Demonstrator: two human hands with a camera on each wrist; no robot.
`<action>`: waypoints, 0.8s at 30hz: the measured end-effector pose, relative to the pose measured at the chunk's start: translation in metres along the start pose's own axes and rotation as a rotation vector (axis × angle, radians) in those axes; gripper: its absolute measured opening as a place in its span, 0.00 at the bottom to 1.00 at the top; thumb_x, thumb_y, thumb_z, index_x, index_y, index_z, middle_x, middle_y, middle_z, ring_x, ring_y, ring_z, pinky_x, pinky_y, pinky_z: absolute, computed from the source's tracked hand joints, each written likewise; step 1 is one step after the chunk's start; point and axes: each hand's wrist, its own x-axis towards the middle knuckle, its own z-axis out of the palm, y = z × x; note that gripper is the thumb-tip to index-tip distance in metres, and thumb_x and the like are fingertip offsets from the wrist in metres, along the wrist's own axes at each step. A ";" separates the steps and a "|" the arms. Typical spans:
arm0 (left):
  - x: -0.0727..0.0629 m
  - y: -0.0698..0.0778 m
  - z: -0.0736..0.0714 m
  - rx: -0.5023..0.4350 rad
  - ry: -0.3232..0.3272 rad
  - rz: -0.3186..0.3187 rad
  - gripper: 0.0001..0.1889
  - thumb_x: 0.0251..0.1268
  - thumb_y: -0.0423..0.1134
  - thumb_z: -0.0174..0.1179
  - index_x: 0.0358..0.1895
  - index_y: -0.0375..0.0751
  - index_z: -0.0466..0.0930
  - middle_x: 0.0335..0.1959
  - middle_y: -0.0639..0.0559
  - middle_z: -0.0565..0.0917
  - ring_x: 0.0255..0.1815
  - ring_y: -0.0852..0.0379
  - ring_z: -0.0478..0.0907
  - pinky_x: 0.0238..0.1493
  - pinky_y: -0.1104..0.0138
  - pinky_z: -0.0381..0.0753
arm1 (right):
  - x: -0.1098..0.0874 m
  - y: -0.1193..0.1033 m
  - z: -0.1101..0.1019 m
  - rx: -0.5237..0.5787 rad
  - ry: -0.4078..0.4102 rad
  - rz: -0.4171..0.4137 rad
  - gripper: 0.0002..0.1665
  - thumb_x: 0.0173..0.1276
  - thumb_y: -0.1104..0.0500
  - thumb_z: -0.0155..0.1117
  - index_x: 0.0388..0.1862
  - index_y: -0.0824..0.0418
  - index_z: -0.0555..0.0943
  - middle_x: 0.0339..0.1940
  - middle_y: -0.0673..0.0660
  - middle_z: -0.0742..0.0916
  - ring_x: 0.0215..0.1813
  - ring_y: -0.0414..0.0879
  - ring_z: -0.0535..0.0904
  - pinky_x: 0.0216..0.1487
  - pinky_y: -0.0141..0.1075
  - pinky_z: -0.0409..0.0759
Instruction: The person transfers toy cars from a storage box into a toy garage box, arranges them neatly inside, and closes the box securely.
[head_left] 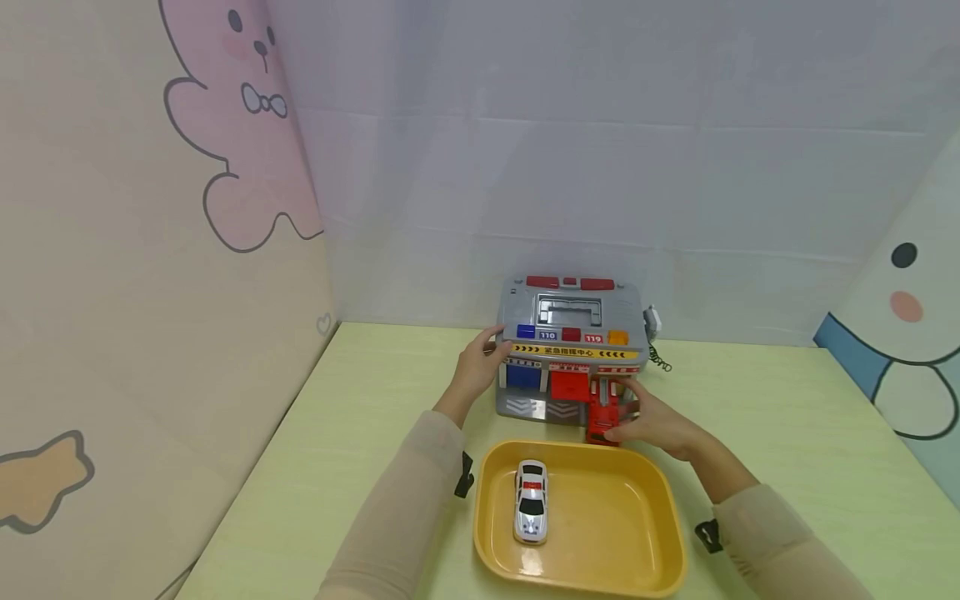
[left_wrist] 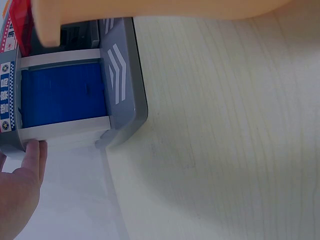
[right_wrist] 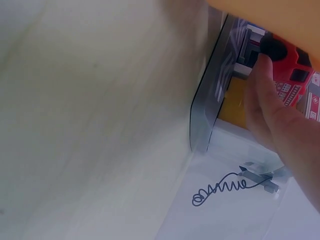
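The red toy truck (head_left: 603, 412) is at the front of the grey toy garage (head_left: 572, 312), pinched in the right hand (head_left: 656, 423) between thumb and fingers, probably to control its angle. The left hand (head_left: 474, 371) rests loosely spread against the garage's opposite side, seemingly steadying it. Between them, its signs read "110", "119", "紧急指挥中心" and, over the blue door (left_wrist: 64, 95), "警察局". Nearer than both hands, a yellow tray (head_left: 600, 517) holds a white police car (head_left: 531, 525).

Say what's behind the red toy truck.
Behind the red toy truck is the grey toy station, part of its yellow panel showing beside the truck. Whatever the truck and right hand cover cannot be seen.
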 end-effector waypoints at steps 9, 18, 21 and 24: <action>0.001 0.000 0.001 -0.004 0.002 -0.006 0.26 0.74 0.49 0.55 0.72 0.54 0.67 0.64 0.40 0.74 0.64 0.45 0.71 0.59 0.52 0.74 | 0.006 0.003 0.004 -0.045 0.020 0.020 0.59 0.59 0.62 0.73 0.77 0.64 0.44 0.56 0.72 0.73 0.55 0.62 0.70 0.51 0.46 0.80; 0.000 0.000 0.002 0.007 -0.002 -0.003 0.26 0.74 0.50 0.54 0.72 0.54 0.66 0.64 0.40 0.74 0.63 0.45 0.71 0.59 0.52 0.75 | 0.010 0.000 0.012 -0.026 0.017 0.009 0.59 0.58 0.64 0.73 0.76 0.67 0.43 0.58 0.72 0.72 0.55 0.61 0.70 0.51 0.46 0.80; 0.001 0.000 0.002 0.005 -0.002 -0.005 0.26 0.74 0.50 0.54 0.72 0.54 0.66 0.64 0.40 0.74 0.63 0.45 0.71 0.59 0.52 0.75 | 0.012 0.000 0.014 -0.018 0.011 -0.003 0.59 0.58 0.65 0.73 0.76 0.67 0.44 0.57 0.72 0.73 0.55 0.60 0.71 0.50 0.45 0.80; 0.001 -0.001 0.002 0.003 -0.001 -0.003 0.26 0.74 0.49 0.55 0.72 0.54 0.67 0.63 0.40 0.74 0.63 0.45 0.71 0.59 0.52 0.75 | 0.015 0.002 0.015 -0.014 0.005 -0.009 0.59 0.58 0.64 0.74 0.76 0.66 0.44 0.58 0.71 0.72 0.55 0.60 0.71 0.51 0.46 0.80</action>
